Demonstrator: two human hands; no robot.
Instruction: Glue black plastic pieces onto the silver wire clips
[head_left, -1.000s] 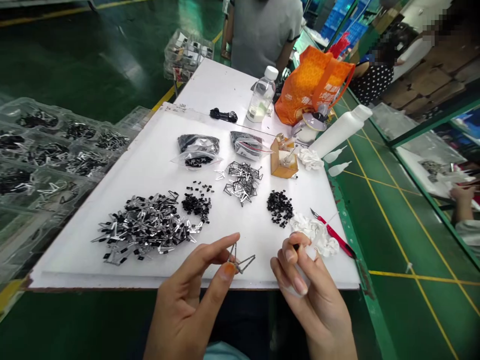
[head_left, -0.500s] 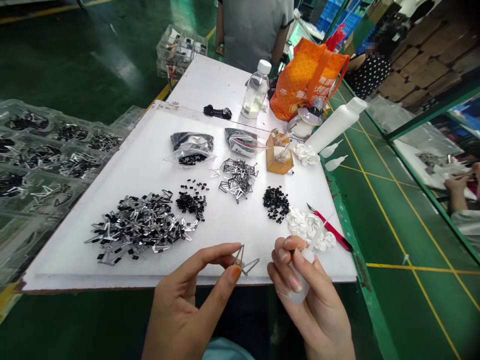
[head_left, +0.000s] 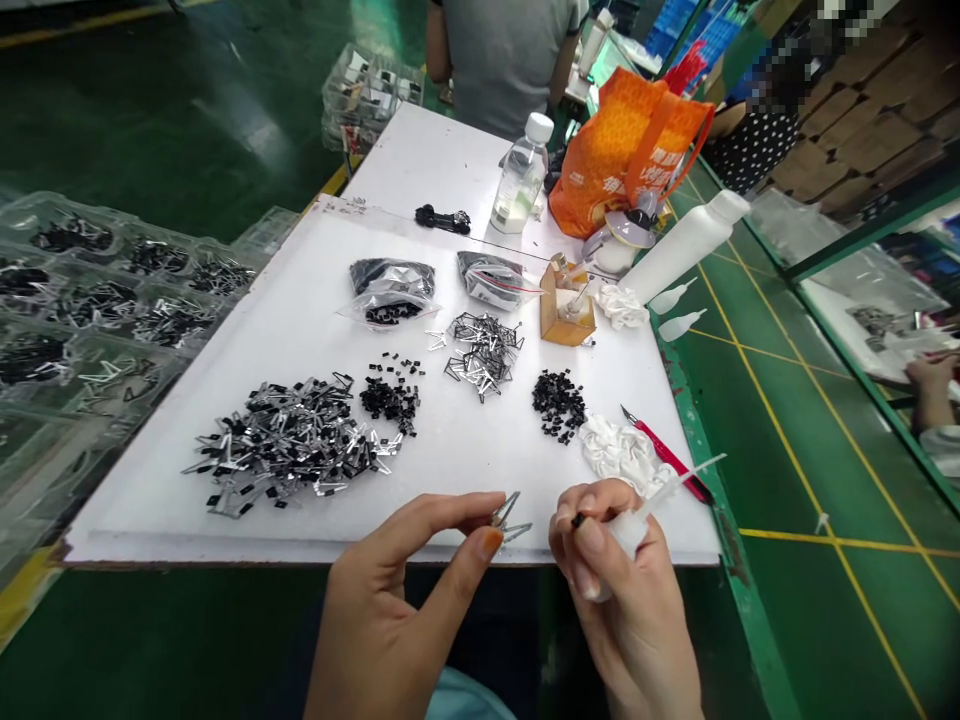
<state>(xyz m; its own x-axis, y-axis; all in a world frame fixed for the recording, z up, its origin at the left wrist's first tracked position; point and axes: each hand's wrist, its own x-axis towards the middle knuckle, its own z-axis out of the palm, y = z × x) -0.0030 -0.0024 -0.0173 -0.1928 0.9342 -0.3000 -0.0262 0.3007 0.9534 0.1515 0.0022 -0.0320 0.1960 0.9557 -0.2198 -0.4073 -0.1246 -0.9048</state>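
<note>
My left hand (head_left: pixel 427 580) pinches a thin V-shaped metal piece (head_left: pixel 516 525) between thumb and index finger, above the table's front edge. To its right, my right hand (head_left: pixel 626 580) wraps round a small translucent squeeze bottle (head_left: pixel 628 530) whose long thin nozzle points up and right. The same hand's thumb and index finger pinch a tiny black piece (head_left: pixel 577 520). Beyond the hands lie a pile of small black pieces (head_left: pixel 559 405), a second such pile (head_left: pixel 390 402), a heap of loose metal V pieces (head_left: pixel 486 355) and a large heap of metal pieces with black parts (head_left: pixel 285 445).
Crumpled white cloth (head_left: pixel 619 450) and a red craft knife (head_left: pixel 671 457) lie at the right edge. Farther back stand a wooden box (head_left: pixel 566 325), a white bottle (head_left: pixel 690 245), a clear bottle (head_left: pixel 519 180) and an orange bag (head_left: pixel 615 150). Clear bins (head_left: pixel 97 300) stand left; people sit nearby.
The squeeze bottle has tilted, its nozzle swinging from upright towards the right. The black piece now shows at my right fingertips. My left hand has turned the metal piece and shifted slightly right.
</note>
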